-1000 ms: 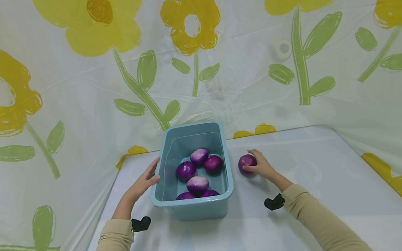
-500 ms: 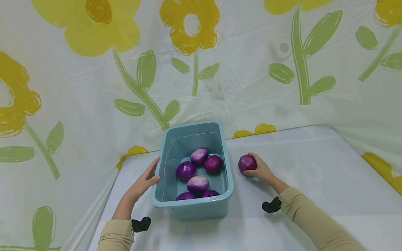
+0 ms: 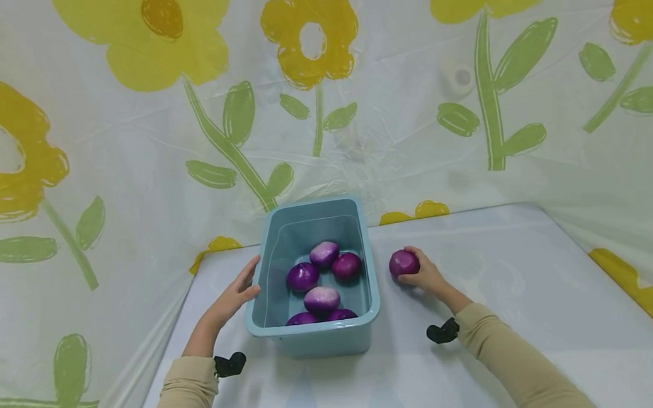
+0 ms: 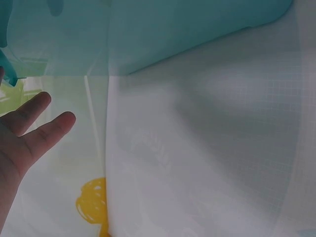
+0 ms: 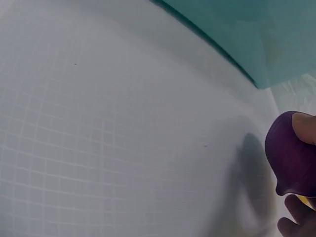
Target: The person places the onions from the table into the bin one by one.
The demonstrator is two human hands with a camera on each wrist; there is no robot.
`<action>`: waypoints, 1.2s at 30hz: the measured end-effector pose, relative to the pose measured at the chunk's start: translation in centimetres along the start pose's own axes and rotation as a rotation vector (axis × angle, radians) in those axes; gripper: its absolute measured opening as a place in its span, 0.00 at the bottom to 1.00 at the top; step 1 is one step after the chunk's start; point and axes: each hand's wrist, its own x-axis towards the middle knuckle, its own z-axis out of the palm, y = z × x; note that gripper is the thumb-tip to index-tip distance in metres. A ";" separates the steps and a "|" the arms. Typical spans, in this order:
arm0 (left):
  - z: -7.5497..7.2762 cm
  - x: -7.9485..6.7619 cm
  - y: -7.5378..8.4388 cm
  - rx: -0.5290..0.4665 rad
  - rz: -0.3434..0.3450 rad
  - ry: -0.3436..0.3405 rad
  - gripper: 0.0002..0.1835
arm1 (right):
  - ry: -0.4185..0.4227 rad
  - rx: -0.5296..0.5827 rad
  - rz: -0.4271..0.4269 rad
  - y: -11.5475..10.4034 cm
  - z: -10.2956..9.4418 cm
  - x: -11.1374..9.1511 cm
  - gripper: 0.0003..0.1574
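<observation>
Just right of the blue-grey plastic bin [image 3: 325, 343], my right hand [image 3: 430, 279] grips a purple onion [image 3: 402, 263] between thumb and fingers. The right wrist view shows the same onion [image 5: 289, 155] with its pointed tip down and the thumb across its side. At the bin's left wall, my left hand [image 3: 232, 300] has its fingers straight, fingertips right at the rim. Seen from the left wrist, the fingers [image 4: 54, 131] are spread beside the bin [image 4: 197, 24]. Several purple onions [image 3: 322, 299] lie inside the bin, the nearest ones partly hidden by its front wall.
The bin stands on a white table [image 3: 516, 317] with a pale pattern. Behind the table's far edge hangs a white curtain [image 3: 400, 116] printed with yellow flowers. A black strap piece [image 3: 442, 332] sticks out at the right wrist, another [image 3: 231, 364] at the left.
My right hand's fingers have closed round the onion, which has turned a little and shifted very slightly. The left hand and the bin have stayed in place.
</observation>
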 end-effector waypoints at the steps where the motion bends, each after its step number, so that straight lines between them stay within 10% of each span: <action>1: 0.0 0.0 0.0 0.000 0.001 0.000 0.41 | 0.001 0.002 -0.003 -0.2 -0.2 0.0 0.49; 36: 0.0 0.0 0.1 0.007 -0.026 0.011 0.40 | 0.030 -0.040 -0.167 -9.9 -6.0 1.4 0.48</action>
